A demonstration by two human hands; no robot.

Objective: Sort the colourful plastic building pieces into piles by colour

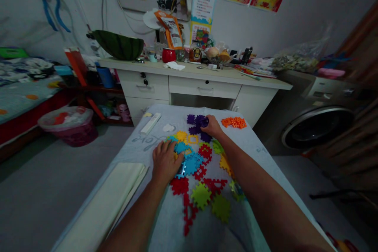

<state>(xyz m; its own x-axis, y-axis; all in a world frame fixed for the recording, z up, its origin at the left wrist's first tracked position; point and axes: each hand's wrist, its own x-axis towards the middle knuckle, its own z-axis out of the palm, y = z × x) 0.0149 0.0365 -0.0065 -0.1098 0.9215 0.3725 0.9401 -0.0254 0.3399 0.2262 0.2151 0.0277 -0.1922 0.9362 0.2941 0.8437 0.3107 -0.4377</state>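
My left hand (167,162) lies with its fingers spread at the left edge of the blue toothed plastic pieces (193,162), its thumb resting by them. My right hand (212,126) reaches to the far part of the table, fingers closed on a purple toothed piece among the purple pieces (195,124). Yellow pieces (181,136) sit just beyond the blue ones. Red pieces (180,186) and green pieces (201,195) are spread toward me. A heap of orange pieces (234,122) is to the right of my right hand. My right forearm partly covers some yellow and green pieces.
The cloth-covered table (132,153) carries a folded pale cloth (103,201) and a white oblong object (151,123). A white desk (203,86) stands behind, holding a cut watermelon (119,46) and clutter. A washing machine (315,114) stands right, a pink bin (71,128) left.
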